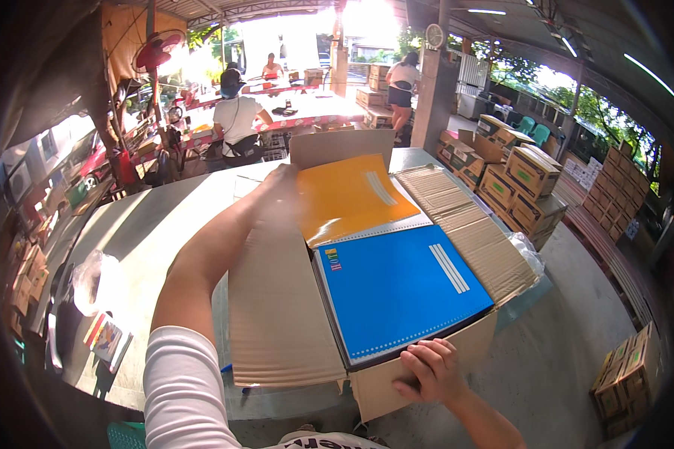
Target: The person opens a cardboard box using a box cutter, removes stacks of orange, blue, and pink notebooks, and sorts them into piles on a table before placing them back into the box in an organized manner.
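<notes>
An open cardboard box (397, 389) stands on the table in front of me, its flaps folded outward. Inside, a blue notebook (397, 288) with white stripes and a row of binding holes lies flat in the near half. An orange notebook (352, 198) is in the far half, tilted and slightly bowed, with white pages showing under its near edge. My left hand (281, 187) is at the orange notebook's far left corner; its fingers are smeared by motion. My right hand (430, 368) has its fingers curled over the box's near edge, below the blue notebook.
A clear plastic bag (96, 280) and a small booklet (108, 338) lie on the table at left. Stacked cartons (520, 179) stand to the right, with another carton (627, 378) at lower right. Several people are farther back, one seated (237, 120).
</notes>
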### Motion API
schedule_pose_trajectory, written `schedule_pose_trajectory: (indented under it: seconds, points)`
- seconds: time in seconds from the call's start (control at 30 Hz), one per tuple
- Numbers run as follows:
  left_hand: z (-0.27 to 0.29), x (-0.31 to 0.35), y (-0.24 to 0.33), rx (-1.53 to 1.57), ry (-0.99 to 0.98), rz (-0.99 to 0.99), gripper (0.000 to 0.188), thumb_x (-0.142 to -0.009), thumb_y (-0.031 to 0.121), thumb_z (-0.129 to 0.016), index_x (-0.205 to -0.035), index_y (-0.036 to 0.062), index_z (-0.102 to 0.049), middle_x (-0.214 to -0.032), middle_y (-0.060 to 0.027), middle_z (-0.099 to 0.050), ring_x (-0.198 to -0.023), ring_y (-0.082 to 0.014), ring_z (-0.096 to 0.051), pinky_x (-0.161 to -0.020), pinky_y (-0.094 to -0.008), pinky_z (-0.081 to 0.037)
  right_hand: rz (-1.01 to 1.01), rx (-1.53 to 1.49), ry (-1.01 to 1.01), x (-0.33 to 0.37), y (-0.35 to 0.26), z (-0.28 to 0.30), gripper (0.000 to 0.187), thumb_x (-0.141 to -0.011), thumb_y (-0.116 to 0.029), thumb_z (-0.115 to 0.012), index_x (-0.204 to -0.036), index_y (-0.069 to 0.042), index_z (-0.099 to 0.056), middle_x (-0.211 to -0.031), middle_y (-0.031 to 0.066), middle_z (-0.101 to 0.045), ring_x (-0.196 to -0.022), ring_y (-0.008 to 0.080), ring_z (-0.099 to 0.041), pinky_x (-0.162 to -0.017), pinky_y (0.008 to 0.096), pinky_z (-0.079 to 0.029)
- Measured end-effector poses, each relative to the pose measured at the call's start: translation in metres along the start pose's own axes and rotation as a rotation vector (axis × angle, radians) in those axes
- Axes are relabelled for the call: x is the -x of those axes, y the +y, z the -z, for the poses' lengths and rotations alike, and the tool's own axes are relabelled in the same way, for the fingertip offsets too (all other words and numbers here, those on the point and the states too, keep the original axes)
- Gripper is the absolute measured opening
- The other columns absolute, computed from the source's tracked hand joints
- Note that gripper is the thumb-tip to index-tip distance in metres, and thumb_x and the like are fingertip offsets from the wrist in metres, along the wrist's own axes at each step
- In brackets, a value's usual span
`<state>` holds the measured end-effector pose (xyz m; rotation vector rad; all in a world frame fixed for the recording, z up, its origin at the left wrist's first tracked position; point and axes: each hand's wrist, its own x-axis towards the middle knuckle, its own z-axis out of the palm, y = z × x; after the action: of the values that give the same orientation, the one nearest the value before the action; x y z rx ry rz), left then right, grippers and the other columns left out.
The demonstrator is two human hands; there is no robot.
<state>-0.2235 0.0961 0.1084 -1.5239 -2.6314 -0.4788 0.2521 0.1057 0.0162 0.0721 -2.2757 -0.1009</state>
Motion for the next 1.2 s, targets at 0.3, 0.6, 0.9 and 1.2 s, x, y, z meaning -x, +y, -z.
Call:
schedule_pose_trajectory:
  seconds: [0.3, 0.6, 0.9, 1.2]
  points:
    - [-0.003, 0.057, 0.046, 0.002, 0.181, -0.270, 0.057, -0.075, 0.018, -0.061, -0.127, 0.0101, -0.040, -0.125, -0.0237, -0.042, -0.115, -0.0364, -0.044, -0.096, -0.0394, -0.039, 0.114, -0.070, -0.035, -0.004, 0.007, 0.003, 0.059, -0.075, -0.060, -0.057, -0.105, -0.010, -0.054, -0.099, 0.0045, -0.051, -0.096, 0.0211, -0.047, -0.084, 0.0370, -0.036]
    - [0.037, 0.307, 0.199, -0.113, -0.006, -0.457, 0.054, -0.077, 0.057, -0.054, -0.079, 0.0034, -0.055, -0.080, -0.0120, -0.052, -0.078, -0.0269, -0.054, -0.070, -0.0400, -0.043, 0.402, -0.255, -0.361, -0.071, 0.037, 0.042, 0.043, -0.085, -0.045, -0.052, -0.107, -0.008, -0.052, -0.104, 0.0054, -0.050, -0.099, 0.0204, -0.046, -0.084, 0.0367, -0.038]
    - [-0.021, 0.326, 0.195, 0.039, 0.333, -0.239, 0.043, -0.067, 0.044, -0.071, -0.072, 0.0071, -0.050, -0.085, -0.0093, -0.047, -0.085, -0.0269, -0.045, -0.078, -0.0408, -0.037, 0.680, -0.684, -0.824, -0.158, 0.047, -0.036, 0.031, -0.092, -0.026, -0.043, -0.108, -0.002, -0.054, -0.111, 0.0132, -0.055, -0.111, 0.0260, -0.048, -0.099, 0.0396, -0.034]
    - [-0.004, 0.324, 0.177, 0.311, 0.143, -0.233, 0.039, -0.070, 0.041, -0.071, -0.076, 0.0068, -0.054, -0.085, -0.0085, -0.048, -0.083, -0.0260, -0.047, -0.076, -0.0378, -0.038, 0.924, -0.629, -1.119, -0.187, 0.031, -0.055, 0.037, -0.091, -0.031, -0.039, -0.089, -0.002, -0.061, -0.092, 0.0144, -0.062, -0.090, 0.0273, -0.058, -0.090, 0.0377, -0.041]
